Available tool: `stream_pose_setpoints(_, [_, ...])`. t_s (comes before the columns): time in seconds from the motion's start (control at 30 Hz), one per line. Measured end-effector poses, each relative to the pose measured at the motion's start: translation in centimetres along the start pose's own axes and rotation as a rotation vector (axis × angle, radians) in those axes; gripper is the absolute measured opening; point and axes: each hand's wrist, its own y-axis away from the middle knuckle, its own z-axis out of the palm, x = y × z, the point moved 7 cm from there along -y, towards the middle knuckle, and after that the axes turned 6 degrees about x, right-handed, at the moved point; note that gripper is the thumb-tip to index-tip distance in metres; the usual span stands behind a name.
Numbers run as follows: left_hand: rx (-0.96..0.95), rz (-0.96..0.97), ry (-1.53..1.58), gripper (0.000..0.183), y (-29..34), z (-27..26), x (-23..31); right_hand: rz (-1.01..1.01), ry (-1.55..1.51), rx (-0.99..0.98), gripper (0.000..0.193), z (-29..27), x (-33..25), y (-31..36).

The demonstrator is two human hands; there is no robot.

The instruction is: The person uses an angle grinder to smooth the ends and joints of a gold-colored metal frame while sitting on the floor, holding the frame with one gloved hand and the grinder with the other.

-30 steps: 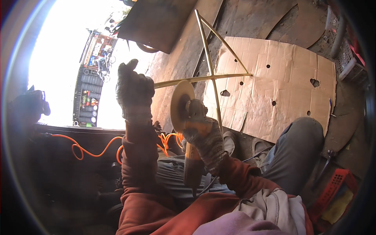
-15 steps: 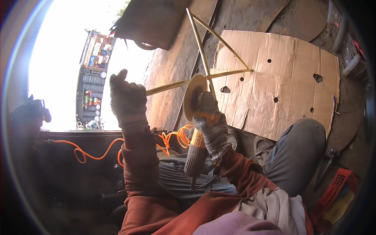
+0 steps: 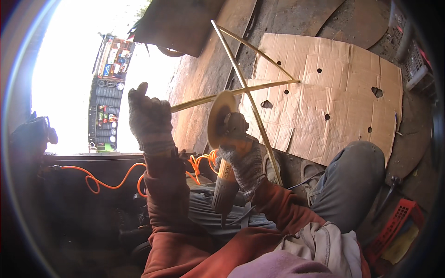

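My gloved left hand (image 3: 150, 118) is closed around the end of a thin, brass-coloured metal frame (image 3: 271, 85). Its bars cross and join into a long triangle that reaches away to the right. In my gloved right hand (image 3: 246, 167) is an angle grinder (image 3: 225, 191), gripped by its yellow and grey body. The grinder's round disc (image 3: 217, 121) stands on edge, its upper rim at the bar just left of the crossing. Whether the disc touches the bar I cannot tell. One bar runs down past the grinder toward my feet.
A flattened cardboard sheet (image 3: 333, 99) with several holes lies on the floor ahead. An orange cord (image 3: 116, 186) loops at left. My bent knee (image 3: 359, 173) is at right, near a red plastic crate (image 3: 398, 222). Dark plastic crates (image 3: 415, 65) stand at far right.
The grinder has shifted slightly left and down, its disc now turned more edge-on. The frame's far tip has swung left and nearer, and the crossing bar shows further down. My left hand barely moved.
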Motion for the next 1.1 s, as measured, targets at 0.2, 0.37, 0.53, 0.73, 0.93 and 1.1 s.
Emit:
stream_pose_setpoints(0.2, [0.165,-0.02,-0.045,0.033,0.5,-0.1,-0.6,0.2,-0.25,0.116,0.02,-0.5,2.3,-0.5])
stream_pose_setpoints(0.37, [0.141,-0.018,-0.007,0.031,0.4,-1.1,-0.5,0.16,-0.17,0.112,0.027,1.7,0.6,1.1])
stream_pose_setpoints(0.53, [0.084,-0.027,-0.016,0.027,0.4,-0.5,-0.3,-0.019,-0.116,0.032,0.023,1.6,-1.4,1.5])
stream_pose_setpoints(0.73, [0.167,-0.015,-0.039,0.027,1.0,-0.4,-0.5,0.199,-0.263,0.085,0.012,-0.1,1.9,-0.2])
stream_pose_setpoints(0.93, [0.051,0.027,-0.052,0.033,-0.5,-0.8,-1.0,0.556,-0.533,0.118,0.014,0.2,2.2,1.3])
stream_pose_setpoints(1.1, [-0.004,0.063,-0.117,0.032,-0.4,0.2,-0.2,0.173,-0.179,-0.104,0.02,2.2,-2.7,1.0])
